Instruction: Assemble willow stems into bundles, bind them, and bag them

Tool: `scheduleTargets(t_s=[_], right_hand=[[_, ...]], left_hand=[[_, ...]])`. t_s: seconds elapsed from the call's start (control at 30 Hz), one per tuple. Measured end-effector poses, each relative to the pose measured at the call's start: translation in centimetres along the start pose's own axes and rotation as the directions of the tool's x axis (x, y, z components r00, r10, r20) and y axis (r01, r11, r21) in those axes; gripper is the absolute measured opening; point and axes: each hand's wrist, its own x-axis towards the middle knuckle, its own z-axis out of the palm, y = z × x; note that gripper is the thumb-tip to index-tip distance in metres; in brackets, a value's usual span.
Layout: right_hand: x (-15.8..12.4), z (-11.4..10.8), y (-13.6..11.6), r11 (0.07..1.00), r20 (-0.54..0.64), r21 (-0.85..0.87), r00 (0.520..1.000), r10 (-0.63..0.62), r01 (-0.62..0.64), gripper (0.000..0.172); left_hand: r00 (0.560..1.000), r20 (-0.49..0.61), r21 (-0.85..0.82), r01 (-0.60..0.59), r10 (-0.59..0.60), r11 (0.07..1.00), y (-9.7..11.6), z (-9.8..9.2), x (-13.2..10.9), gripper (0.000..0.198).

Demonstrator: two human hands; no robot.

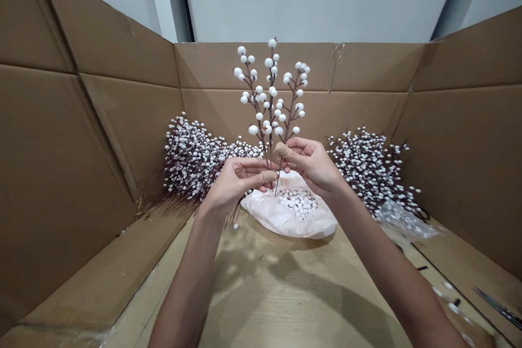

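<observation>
big cardboard box [53, 174] holds two berry bundles [191, 157] [371, 168], w/ plastic bag [265, 215] of loose berries [297, 201] btwn them. left hand [234, 182] & right hand [308, 166] both pinch white berry spray [269, 92] upright above bag. slipped grip cd drop it, knock berries off.

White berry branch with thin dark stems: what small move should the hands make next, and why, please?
Probably the left hand should close more firmly on the thin dark stems, because it and the right hand hold the white berry branch only with their fingertips, above a pale plastic bag of loose white berries.
</observation>
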Motion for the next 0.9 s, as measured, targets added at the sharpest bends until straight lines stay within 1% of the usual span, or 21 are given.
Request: scheduleTargets(t_s=[0.17, 0.4, 0.57, 0.73, 0.9], right_hand=[[0.2, 0.5, 0.3, 0.998, -0.015, 0.02, 0.998, -0.059, 0.059, 0.039], [0.2, 0.6, 1.1, 0.979, -0.009, -0.013, 0.979, -0.205, 0.205, 0.032], [0.3, 0.6, 1.5, 0.969, -0.027, -0.034, 0.969, -0.245, 0.244, 0.031], [0.3, 0.7, 1.7, 0.962, -0.05, -0.095, 0.964, -0.261, 0.255, 0.032], [0.2, 0.8, 2.0, 0.955, -0.11, -0.169, 0.959, -0.262, 0.242, 0.034]], left_hand=[[0.999, 0.027, -0.029, 0.024, -0.023, 0.999, 0.0, -0.1, 0.0, 0.018], [0.999, 0.032, 0.019, 0.007, -0.008, 1.0, 0.1, 0.0, -0.1, 0.016], [0.999, 0.039, 0.078, 0.002, -0.005, 0.997, 0.4, 0.3, -0.1, 0.013], [0.999, 0.052, 0.083, -0.001, -0.003, 0.997, 0.5, 0.4, -0.2, 0.018], [0.999, 0.024, 0.064, 0.02, -0.022, 0.998, 0.5, 0.5, -0.2, 0.017]])
